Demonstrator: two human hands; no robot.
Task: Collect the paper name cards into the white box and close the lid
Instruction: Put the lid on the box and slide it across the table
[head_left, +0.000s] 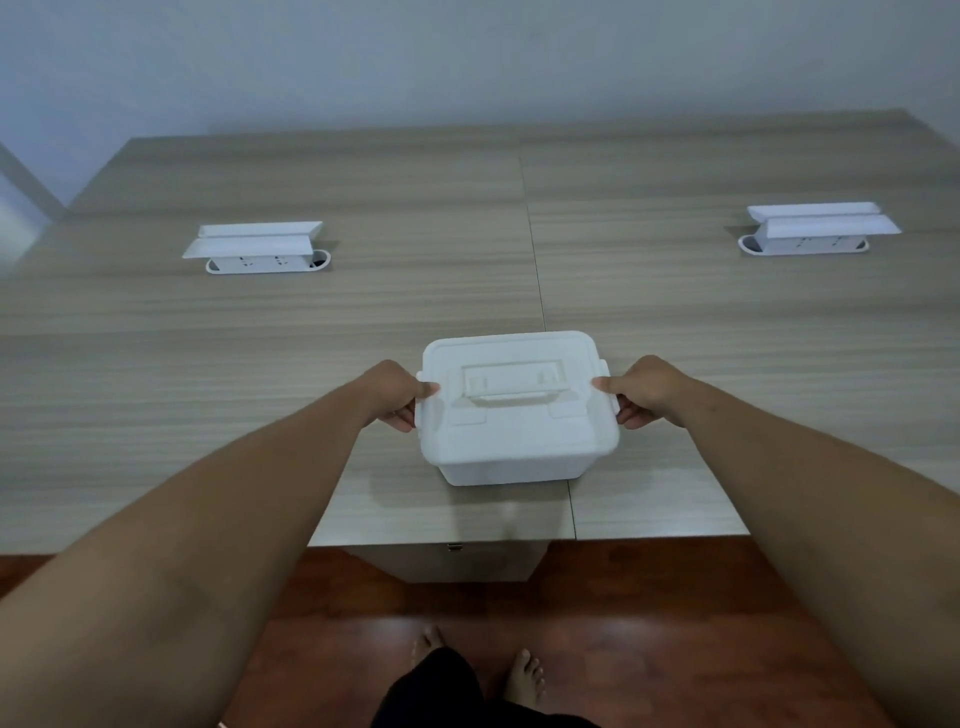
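Right now the white rectangular plastic box (519, 410) sits near the front edge of the wood-grain counter (260, 338), its lid with the moulded handle on top, and the left hand (397, 395) and right hand (641, 392) have their fingers clamped on the side latches. No paper name cards show anywhere, so I cannot tell whether they are inside. If one latch snaps before the other, the lid could sit crooked, or the push could slide the box off the edge.

Both arms are bare from the upper forearm down to the left hand (395, 395) and the right hand (644, 391); no sleeves, watch, rings or bracelets show. At the bottom of the view a dark, black garment (441, 691) covers the legs, and both feet (524, 673) are bare, without shoes or socks.
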